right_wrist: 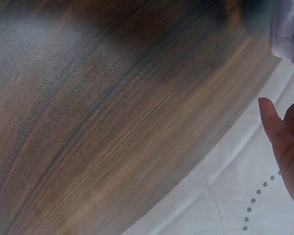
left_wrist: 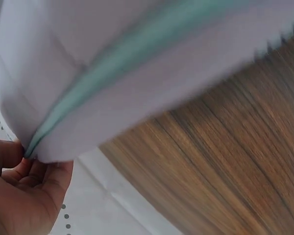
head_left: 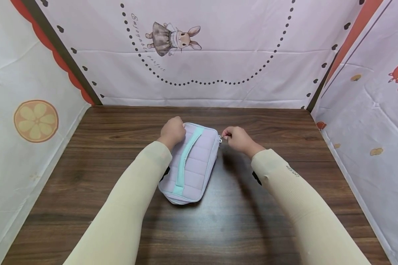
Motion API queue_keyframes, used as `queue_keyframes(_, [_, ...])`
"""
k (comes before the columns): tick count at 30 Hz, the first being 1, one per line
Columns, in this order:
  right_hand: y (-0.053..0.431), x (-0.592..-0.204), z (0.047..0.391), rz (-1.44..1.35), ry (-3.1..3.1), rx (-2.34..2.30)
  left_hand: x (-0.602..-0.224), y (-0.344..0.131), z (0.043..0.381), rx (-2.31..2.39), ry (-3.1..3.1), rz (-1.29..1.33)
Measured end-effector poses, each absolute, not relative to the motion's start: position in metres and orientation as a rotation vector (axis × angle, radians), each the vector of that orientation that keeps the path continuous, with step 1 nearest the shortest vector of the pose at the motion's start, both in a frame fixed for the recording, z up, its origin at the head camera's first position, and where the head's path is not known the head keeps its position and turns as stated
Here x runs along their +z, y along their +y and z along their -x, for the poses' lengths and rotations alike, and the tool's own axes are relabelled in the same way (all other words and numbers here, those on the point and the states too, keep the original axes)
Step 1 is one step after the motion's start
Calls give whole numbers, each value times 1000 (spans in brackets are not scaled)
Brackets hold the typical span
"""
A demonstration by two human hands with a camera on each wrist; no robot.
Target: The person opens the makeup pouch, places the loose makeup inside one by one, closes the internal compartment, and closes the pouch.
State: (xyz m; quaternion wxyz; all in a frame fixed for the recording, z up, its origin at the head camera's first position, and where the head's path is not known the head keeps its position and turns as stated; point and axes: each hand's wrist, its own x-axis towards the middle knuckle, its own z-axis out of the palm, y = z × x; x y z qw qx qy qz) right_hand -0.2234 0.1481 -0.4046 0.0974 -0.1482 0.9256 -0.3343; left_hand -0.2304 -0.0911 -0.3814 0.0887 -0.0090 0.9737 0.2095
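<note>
A lilac quilted zip pouch [head_left: 199, 158] with a mint-green strap handle [head_left: 184, 158] lies at a slant on the table. My left hand [head_left: 173, 130] grips its far left corner; in the left wrist view the thumb and curled fingers [left_wrist: 36, 174] pinch the pouch edge by the mint trim [left_wrist: 88, 85]. At the far right corner, my right hand [head_left: 239, 139] pinches a small metal zipper pull [head_left: 220, 140] between thumb and fingertips. The right wrist view catches only part of that hand [right_wrist: 289, 147], below a pouch corner [right_wrist: 286, 36]; its pinch lies out of frame there.
The dark wood-grain table [head_left: 268, 228] extends around the pouch. Behind it hangs a pale printed cloth [head_left: 238, 44] with a rabbit figure [head_left: 172, 38]. More printed cloth stands at the left [head_left: 6, 176] and right [head_left: 374, 121] edges.
</note>
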Motion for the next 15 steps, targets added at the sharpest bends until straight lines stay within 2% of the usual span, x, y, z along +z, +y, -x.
queue_keyframes(15, [144, -410, 231, 301, 2807, -1096, -388, -92, 232, 890, 2816, 81])
